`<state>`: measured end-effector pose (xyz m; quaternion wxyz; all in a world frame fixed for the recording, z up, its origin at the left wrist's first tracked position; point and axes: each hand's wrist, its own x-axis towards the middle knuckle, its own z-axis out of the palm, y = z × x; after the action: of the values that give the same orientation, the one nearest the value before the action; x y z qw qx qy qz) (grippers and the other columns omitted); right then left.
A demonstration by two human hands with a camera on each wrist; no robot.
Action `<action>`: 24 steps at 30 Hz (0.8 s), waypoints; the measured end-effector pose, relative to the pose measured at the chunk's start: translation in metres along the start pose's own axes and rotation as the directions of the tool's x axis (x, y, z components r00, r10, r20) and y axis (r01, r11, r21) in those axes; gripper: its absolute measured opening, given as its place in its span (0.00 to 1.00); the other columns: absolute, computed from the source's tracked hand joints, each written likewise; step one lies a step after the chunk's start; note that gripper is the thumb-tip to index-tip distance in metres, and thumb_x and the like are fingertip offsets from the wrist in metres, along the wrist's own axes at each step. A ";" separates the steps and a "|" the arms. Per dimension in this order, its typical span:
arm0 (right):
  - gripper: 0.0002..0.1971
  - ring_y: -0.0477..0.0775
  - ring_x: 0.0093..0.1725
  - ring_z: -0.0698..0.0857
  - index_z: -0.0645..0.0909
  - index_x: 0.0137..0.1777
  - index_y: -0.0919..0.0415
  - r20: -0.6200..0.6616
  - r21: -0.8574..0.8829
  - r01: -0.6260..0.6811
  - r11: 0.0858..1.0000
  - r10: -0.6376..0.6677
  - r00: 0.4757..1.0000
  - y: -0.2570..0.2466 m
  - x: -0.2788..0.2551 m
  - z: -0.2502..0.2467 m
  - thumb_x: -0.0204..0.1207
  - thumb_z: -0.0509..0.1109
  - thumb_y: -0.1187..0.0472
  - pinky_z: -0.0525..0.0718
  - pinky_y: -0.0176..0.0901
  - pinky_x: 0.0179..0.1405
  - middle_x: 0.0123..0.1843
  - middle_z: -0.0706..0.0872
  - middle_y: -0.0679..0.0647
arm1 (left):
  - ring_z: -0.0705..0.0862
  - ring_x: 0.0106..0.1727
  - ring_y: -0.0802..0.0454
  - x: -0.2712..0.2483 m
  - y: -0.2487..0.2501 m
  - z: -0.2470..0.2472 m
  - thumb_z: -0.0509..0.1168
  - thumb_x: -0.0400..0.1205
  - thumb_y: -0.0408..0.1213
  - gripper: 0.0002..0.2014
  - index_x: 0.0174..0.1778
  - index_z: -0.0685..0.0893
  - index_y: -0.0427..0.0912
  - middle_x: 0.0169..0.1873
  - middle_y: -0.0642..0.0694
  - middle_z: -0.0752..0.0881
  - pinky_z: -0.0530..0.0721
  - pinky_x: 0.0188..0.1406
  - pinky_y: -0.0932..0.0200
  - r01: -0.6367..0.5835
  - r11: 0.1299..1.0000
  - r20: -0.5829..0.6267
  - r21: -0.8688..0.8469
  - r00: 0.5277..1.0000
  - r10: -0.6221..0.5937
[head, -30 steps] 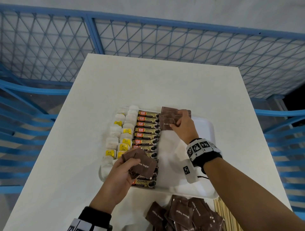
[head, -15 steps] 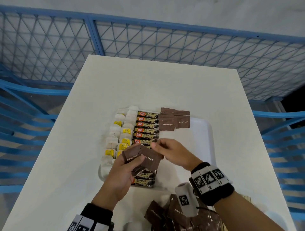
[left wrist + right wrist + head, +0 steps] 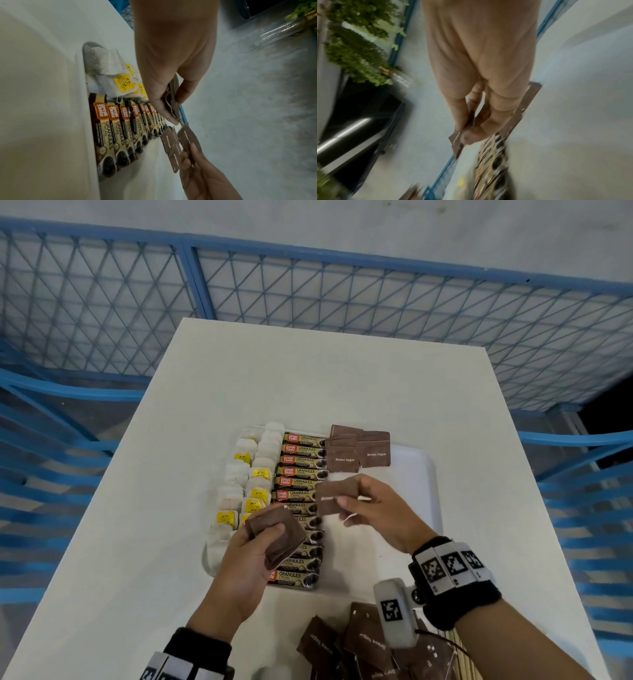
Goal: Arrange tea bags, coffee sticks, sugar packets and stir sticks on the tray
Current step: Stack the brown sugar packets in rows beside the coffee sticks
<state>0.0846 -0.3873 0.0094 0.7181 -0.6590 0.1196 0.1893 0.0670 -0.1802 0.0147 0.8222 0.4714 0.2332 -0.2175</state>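
Note:
A white tray (image 3: 416,470) holds two columns of tea bags (image 3: 255,474) with yellow tags, a column of coffee sticks (image 3: 301,470) and several brown sugar packets (image 3: 359,451) at its far end. My left hand (image 3: 260,537) grips a small stack of brown sugar packets (image 3: 281,537) over the near coffee sticks. My right hand (image 3: 346,501) pinches one brown sugar packet (image 3: 330,498) above the tray's middle, just beyond the left hand. In the left wrist view the stack (image 3: 173,100) sits between thumb and fingers. The right wrist view is blurred; the packet (image 3: 458,140) shows at the fingertips.
The tray sits on a white table (image 3: 325,378). A loose pile of brown sugar packets (image 3: 363,648) and wooden stir sticks (image 3: 455,655) lies at the table's near edge. Blue mesh fencing (image 3: 308,296) and blue rails surround the table.
My right hand came back from the far packets to the left hand's stack, took one packet and now carries it up and right, away from the stack. The left hand stayed in place.

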 end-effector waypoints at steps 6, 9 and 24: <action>0.04 0.51 0.39 0.83 0.80 0.49 0.65 -0.383 -0.122 -0.002 0.993 -0.045 0.922 0.010 0.023 -0.050 0.76 0.69 0.71 0.85 0.30 0.34 0.41 0.85 0.53 | 0.84 0.49 0.48 -0.001 0.003 -0.003 0.58 0.81 0.21 0.15 0.56 0.82 0.41 0.47 0.43 0.87 0.88 0.35 0.63 0.012 1.000 -0.016 -0.029 1.000 -0.013; 0.04 0.52 0.41 0.83 0.81 0.47 0.63 -0.503 -0.275 -0.058 0.960 -0.092 0.859 0.014 0.041 -0.067 0.74 0.72 0.68 0.82 0.33 0.40 0.43 0.87 0.53 | 0.84 0.50 0.48 -0.001 0.002 -0.003 0.58 0.81 0.22 0.16 0.59 0.81 0.41 0.49 0.42 0.86 0.88 0.38 0.61 0.021 1.000 -0.028 -0.009 0.999 -0.021; 0.20 0.56 0.50 0.79 0.71 0.59 0.63 -0.524 -0.622 -0.131 0.772 -0.286 0.802 0.028 0.069 -0.067 0.71 0.74 0.59 0.78 0.44 0.51 0.50 0.77 0.56 | 0.85 0.45 0.49 0.001 0.005 0.002 0.58 0.81 0.21 0.14 0.48 0.83 0.44 0.42 0.44 0.87 0.87 0.37 0.59 0.032 0.999 -0.081 0.016 0.996 -0.031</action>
<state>0.1397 -0.4442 -0.0519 0.3881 -0.8900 0.2377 -0.0284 0.0713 -0.1798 0.0187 0.8045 0.4832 0.2717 -0.2134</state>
